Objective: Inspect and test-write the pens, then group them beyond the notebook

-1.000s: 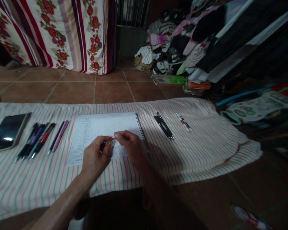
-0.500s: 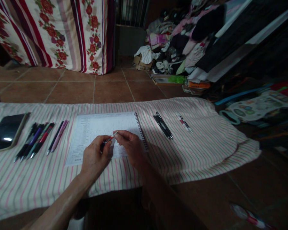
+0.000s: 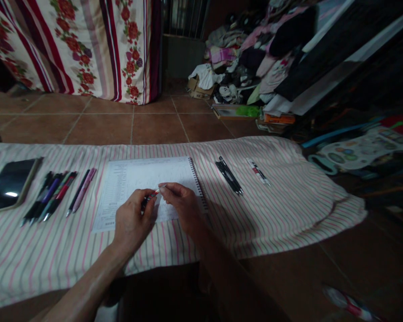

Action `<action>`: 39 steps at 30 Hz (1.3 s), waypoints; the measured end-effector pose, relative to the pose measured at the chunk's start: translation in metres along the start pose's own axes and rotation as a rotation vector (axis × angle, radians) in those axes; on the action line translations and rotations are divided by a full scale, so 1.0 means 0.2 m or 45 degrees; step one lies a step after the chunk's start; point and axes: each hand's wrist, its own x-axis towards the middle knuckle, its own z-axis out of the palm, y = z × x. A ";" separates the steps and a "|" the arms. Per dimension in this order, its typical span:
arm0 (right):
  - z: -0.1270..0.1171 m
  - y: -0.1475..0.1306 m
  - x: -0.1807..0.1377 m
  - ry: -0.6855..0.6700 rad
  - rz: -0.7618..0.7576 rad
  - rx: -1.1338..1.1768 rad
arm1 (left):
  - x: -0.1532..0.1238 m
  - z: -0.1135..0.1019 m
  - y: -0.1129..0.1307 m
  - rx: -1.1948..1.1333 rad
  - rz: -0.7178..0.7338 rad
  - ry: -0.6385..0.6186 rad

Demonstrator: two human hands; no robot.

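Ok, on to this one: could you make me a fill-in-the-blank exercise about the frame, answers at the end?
The left hand and right hand meet at a slim item over the notebook, whose spiral binding runs down its ____ side in the picture.
A dark-screened device lies near the pictured ____ end of the striped cloth.
Beside a dark pen just left of the notebook lies a ____ pen.

Answers: right; left; pink.

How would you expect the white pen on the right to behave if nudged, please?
The white pen would probably feel light, given its slim barrel. It might roll, looking rounded, though the striped cloth beneath could slow it.
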 end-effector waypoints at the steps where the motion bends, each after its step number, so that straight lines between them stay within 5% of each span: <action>1: 0.00 0.00 0.00 0.011 0.008 0.009 | 0.00 0.00 0.00 0.011 0.005 -0.001; 39: -0.01 0.03 0.02 0.013 -0.028 -0.109 | -0.01 0.01 0.02 0.047 0.038 0.016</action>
